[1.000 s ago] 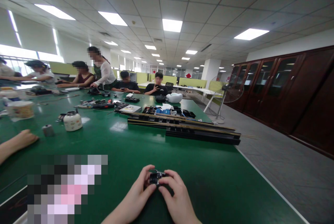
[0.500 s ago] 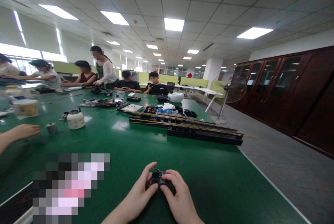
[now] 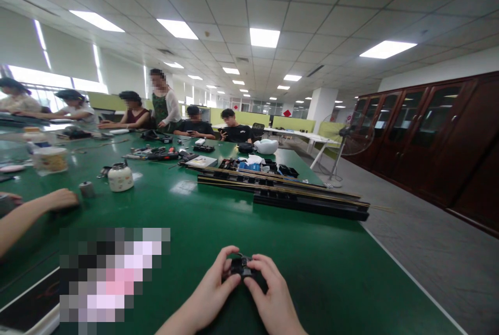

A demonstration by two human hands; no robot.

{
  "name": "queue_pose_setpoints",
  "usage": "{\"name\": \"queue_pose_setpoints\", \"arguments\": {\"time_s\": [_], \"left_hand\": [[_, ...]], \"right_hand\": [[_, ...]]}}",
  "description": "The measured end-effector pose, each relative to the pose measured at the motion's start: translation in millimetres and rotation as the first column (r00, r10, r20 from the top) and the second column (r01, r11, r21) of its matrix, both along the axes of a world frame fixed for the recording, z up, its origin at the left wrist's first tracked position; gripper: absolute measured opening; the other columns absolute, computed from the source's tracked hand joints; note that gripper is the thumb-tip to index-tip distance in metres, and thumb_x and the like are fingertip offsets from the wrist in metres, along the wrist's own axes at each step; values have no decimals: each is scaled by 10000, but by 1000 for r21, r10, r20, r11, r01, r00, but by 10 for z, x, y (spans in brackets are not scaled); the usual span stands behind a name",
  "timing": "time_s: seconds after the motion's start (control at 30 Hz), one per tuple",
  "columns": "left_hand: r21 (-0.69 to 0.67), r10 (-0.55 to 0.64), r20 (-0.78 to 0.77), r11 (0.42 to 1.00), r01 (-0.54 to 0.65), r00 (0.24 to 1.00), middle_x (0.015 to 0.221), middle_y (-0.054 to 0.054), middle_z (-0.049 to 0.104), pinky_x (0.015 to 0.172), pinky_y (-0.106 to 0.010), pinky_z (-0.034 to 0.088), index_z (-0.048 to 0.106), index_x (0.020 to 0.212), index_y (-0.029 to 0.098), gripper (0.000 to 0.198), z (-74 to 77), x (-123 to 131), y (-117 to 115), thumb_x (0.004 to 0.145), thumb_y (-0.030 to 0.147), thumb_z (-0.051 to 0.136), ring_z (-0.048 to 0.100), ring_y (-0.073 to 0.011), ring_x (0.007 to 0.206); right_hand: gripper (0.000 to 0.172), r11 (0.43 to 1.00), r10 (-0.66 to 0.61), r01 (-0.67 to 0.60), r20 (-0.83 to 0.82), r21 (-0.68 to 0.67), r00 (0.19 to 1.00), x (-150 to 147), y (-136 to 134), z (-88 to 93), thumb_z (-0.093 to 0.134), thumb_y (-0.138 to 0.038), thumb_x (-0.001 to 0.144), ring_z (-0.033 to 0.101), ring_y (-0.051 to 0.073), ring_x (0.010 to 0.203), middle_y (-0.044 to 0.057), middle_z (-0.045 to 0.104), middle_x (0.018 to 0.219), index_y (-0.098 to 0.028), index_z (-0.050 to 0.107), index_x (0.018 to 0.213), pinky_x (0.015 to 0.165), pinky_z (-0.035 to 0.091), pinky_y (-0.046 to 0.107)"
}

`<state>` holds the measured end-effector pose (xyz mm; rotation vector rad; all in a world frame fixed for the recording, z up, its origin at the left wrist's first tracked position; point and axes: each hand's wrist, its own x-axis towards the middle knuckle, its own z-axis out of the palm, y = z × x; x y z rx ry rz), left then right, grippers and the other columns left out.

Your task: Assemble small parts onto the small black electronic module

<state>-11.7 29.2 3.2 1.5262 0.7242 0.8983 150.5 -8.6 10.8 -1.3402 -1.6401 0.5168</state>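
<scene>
Low over the green table [image 3: 351, 278], a small black device [image 3: 245, 267] sits between my two hands. My left hand [image 3: 216, 288] grips its left side, thumb at the near edge and index finger arched over the far edge. On the right side, my right hand [image 3: 271, 285] holds it with the thumb in front and fingertips resting on its top. The device looks boxy, with a bit of thin wire or cable near the far left corner. Its exact kind is too small to make out, and my fingers cover much of it.
Long black rails with thin brass-coloured rods [image 3: 284, 192] lie ahead. A white jar [image 3: 120, 177] and a grey metal cylinder [image 3: 87, 189] stand left, near a co-worker's arm [image 3: 35, 215]. A blurred-out patch [image 3: 113, 278] covers the near left. Several people sit farther back.
The whole view has shifted slightly, so things appear a little farther right. The co-worker's arm at left has reached farther in. My hands keep hold of the black device.
</scene>
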Motion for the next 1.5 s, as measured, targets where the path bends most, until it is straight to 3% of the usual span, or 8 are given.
{"name": "queue_pose_setpoints", "arguments": {"time_s": [0.6,0.8,0.93,1.27,1.5], "left_hand": [[-62,25,37,998,-22,999,929,-29,590,883,-336,356,342,1181,230,481,-18,14,10,775,393,543,552,-209,980],[-65,12,54,998,-9,998,861,-17,585,839,-330,377,305,1228,222,526,-25,24,20,781,363,544,570,-200,912],[-36,-4,51,999,6,999,920,-31,587,854,-334,374,311,1214,229,516,-44,18,15,775,339,558,568,-194,917],[7,11,-7,1000,-11,1000,934,-26,590,855,-336,369,326,1162,235,387,-70,16,25,810,263,485,560,-190,924],[-19,35,24,999,-35,999,920,-21,586,803,-313,381,317,1145,237,383,-46,29,17,799,235,480,554,-176,882]], "right_hand": [[162,1000,15,-14,8,-23,1000,-6,1,-11,567,-248,754,578,197,993,49,598,1056,-261,659,887,883,455,313],[164,998,9,-8,16,-60,1000,5,8,-25,551,-262,766,556,197,1031,53,580,1094,-259,656,891,907,435,309],[175,997,14,-13,20,-73,1000,7,7,-15,535,-269,778,552,195,1041,55,581,1098,-252,650,909,911,430,305],[170,1000,2,-2,21,0,1000,9,3,-30,536,-262,784,561,208,1036,60,597,1095,-259,648,912,899,453,342],[192,988,-114,112,18,103,993,55,17,-89,503,-316,810,537,203,1070,61,606,1100,-249,615,951,936,428,362]]}}
